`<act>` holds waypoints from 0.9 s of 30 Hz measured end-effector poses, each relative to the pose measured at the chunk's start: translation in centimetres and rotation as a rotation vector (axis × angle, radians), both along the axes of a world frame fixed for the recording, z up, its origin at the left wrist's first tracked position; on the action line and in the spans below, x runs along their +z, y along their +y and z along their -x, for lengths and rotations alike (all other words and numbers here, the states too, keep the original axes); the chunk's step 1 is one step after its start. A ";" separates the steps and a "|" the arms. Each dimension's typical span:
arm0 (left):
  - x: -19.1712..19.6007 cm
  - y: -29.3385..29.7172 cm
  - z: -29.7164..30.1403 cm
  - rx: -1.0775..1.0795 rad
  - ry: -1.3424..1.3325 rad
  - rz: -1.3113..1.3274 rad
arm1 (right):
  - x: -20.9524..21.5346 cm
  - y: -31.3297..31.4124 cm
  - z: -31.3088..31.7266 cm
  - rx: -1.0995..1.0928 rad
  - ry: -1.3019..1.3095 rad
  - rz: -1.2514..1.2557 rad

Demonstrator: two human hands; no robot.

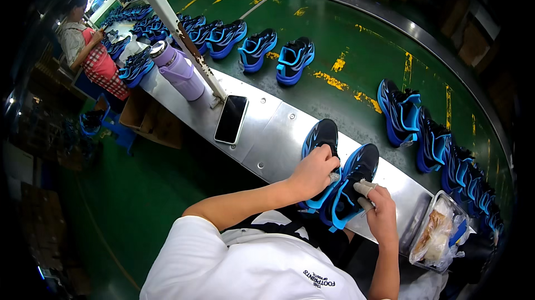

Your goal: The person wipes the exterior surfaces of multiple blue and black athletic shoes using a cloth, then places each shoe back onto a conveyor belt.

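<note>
Two black-and-blue sneakers stand side by side on the metal ledge before me, toes pointing away. My left hand point(317, 173) lies over the left sneaker point(323, 133), its fingers curled together by the tongue and laces. Whatever is pinched there is hidden. At the right sneaker point(363, 161), my right hand point(379, 204) has its fingers bent onto the collar beside the shoe opening. Pale coverings wrap some fingertips on both hands. Bright blue heel loops face me.
A phone point(232, 120) and a purple bottle point(181, 71) rest on the ledge left, beside a metal post point(184, 38). A plastic tray point(415, 252) with bagged items sits right. More sneakers point(295, 60) line the green conveyor point(334, 38). A person point(89, 49) stands far left.
</note>
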State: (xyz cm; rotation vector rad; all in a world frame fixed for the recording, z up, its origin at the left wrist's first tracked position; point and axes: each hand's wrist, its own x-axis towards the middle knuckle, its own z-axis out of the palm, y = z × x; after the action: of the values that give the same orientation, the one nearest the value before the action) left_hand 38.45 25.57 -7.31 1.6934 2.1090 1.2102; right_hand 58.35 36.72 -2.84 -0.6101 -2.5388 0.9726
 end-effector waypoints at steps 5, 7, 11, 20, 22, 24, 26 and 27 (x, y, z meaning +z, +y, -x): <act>-1.2 0.3 0.3 -0.126 -0.084 -0.038 | -0.4 -0.5 -0.6 -0.184 -0.128 -0.055; -1.2 0.6 1.1 -0.217 -0.077 -0.090 | 0.6 0.3 -0.6 -0.069 -0.022 0.146; 0.5 -0.1 1.4 -0.089 -0.029 -0.024 | -1.3 0.5 0.0 -0.042 0.052 -0.022; 2.1 -0.2 2.9 -0.175 -0.255 0.137 | -0.3 0.7 0.6 -0.001 0.012 0.121; 1.3 0.0 2.3 -0.129 -0.155 0.091 | -0.4 -0.1 0.8 -0.144 -0.013 0.115; 1.9 -0.1 2.7 -0.166 -0.274 0.220 | -0.2 0.3 0.8 -0.162 -0.070 0.074; 1.2 -0.4 3.9 -0.207 -0.395 0.238 | -0.2 0.8 0.6 -0.067 0.018 0.226; 1.2 -0.4 4.0 -0.243 -0.509 0.245 | -0.6 1.1 0.4 -0.012 0.045 0.276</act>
State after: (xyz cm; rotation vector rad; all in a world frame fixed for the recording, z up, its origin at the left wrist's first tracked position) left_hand 34.46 25.15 -6.10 1.3142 1.6200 1.1089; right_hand 57.97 37.86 -3.40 -0.6691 -2.3776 1.3293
